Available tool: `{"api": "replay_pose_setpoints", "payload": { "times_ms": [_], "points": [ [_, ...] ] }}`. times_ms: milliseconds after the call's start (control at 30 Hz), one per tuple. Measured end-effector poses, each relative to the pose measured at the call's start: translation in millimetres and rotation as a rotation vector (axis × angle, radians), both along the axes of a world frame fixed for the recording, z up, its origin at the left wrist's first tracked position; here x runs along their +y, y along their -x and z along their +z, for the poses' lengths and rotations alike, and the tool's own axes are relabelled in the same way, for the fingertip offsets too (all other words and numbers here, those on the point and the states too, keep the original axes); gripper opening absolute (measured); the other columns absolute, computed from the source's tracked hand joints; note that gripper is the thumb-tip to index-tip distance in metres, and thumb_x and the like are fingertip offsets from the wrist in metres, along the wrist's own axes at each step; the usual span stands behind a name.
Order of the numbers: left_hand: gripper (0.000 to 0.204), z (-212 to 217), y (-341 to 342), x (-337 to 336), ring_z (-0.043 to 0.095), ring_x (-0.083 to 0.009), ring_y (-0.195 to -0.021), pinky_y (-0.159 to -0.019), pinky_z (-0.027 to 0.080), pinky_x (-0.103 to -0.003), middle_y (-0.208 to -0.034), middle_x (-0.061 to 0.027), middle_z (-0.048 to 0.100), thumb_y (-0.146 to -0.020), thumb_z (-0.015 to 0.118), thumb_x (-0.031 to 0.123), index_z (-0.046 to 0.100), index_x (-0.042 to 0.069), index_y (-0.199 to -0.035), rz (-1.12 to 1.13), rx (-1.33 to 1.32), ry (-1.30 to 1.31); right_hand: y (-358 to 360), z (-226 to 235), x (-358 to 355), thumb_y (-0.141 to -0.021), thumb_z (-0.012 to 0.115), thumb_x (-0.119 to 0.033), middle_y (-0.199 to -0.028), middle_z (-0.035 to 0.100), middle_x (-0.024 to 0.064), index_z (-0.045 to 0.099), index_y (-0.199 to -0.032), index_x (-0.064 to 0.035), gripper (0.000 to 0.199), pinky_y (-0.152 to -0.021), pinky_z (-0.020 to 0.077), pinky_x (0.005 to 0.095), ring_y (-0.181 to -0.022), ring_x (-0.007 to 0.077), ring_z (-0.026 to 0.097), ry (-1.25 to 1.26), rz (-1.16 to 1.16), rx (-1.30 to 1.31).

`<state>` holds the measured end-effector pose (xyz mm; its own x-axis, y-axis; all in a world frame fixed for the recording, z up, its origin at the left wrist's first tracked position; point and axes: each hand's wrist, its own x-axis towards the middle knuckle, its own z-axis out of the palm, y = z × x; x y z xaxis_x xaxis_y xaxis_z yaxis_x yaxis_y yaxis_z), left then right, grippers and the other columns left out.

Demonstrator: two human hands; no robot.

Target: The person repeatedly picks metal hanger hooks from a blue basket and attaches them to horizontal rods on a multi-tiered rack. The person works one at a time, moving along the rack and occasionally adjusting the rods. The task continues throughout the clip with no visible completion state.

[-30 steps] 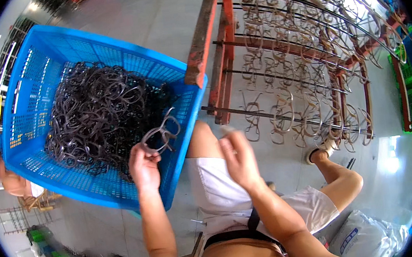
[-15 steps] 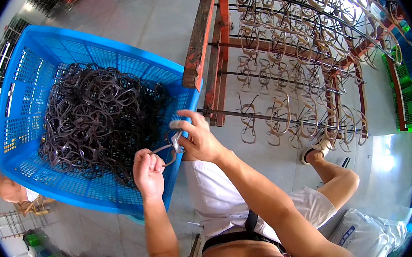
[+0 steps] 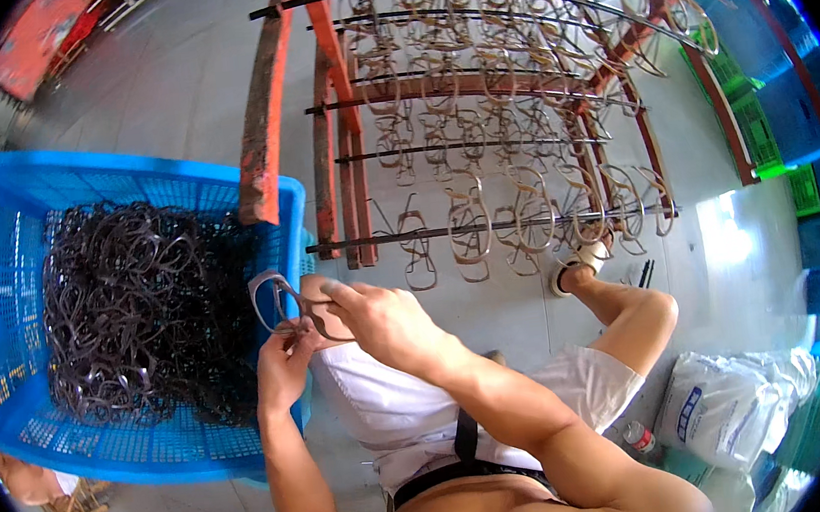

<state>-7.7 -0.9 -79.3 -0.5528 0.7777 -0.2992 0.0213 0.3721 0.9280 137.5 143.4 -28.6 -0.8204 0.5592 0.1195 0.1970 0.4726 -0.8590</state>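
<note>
One greyish eyeglass frame (image 3: 315,318) is held between my two hands, just off the basket's right edge above my thigh. My left hand (image 3: 285,365) pinches its lower side with thumb and fingertips. At the other end, my right hand (image 3: 393,328) has its fingers closed on the frame, thumb side hidden. To the left, a tangled heap of dark eyeglass frames (image 3: 125,306) lies in a blue perforated basket (image 3: 175,446). More brownish frames (image 3: 483,213) hang on black rods (image 3: 517,226) at the right.
A worn red rack post (image 3: 266,121) stands against the basket's right corner, with rod ends jutting out. Stacked green and blue crates (image 3: 757,130) line the far right. A white sack (image 3: 720,403) and a bottle (image 3: 639,435) sit low right. Another person (image 3: 29,478) is partly visible at left.
The view has swung right, so basket and rack sit further left. The held eyeglass frame has been turned, its rims now showing more openly. Both hands keep hold of it.
</note>
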Motion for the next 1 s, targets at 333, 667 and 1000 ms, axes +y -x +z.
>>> {"api": "replay_pose_setpoints", "payload": {
  "times_ms": [333,667,1000],
  "points": [
    [0.016,26.3,-26.9,53.9,0.051,-0.0079,-0.077,-0.068,0.038,-0.021,-0.083,-0.0002,0.055,-0.089,0.055,0.016,0.056,0.004,-0.100,0.115,-0.293,-0.331,-10.2,-56.0,34.4,-0.097,0.041,-0.017,-0.056,0.051,0.0015,0.043,-0.126,-0.0035,0.031,-0.041,0.0401,0.0252,-0.044,0.0098,0.048,0.264,-0.870,0.218],
    [0.023,29.6,-63.5,143.6,0.059,-0.0109,-0.076,-0.070,0.048,-0.024,-0.084,-0.0061,0.064,-0.081,0.067,0.009,0.057,-0.003,-0.099,0.066,0.031,-0.130,10.0,-79.4,32.0,-0.097,0.041,-0.016,-0.062,0.053,0.0031,0.050,-0.118,-0.0035,0.025,-0.044,0.0423,0.0263,-0.049,0.0104,0.049,0.358,-0.953,0.301],
    [0.016,5.0,-64.0,146.8,0.059,-0.0101,-0.071,-0.065,0.048,-0.024,-0.078,-0.0055,0.064,-0.081,0.066,0.005,0.057,-0.002,-0.092,0.111,0.030,-0.208,10.6,-76.1,26.8,-0.098,0.040,-0.018,-0.060,0.051,0.0010,0.046,-0.083,-0.0031,0.022,-0.042,0.0398,0.0253,-0.050,0.0083,0.048,0.574,-0.948,0.434]
  ]
}}
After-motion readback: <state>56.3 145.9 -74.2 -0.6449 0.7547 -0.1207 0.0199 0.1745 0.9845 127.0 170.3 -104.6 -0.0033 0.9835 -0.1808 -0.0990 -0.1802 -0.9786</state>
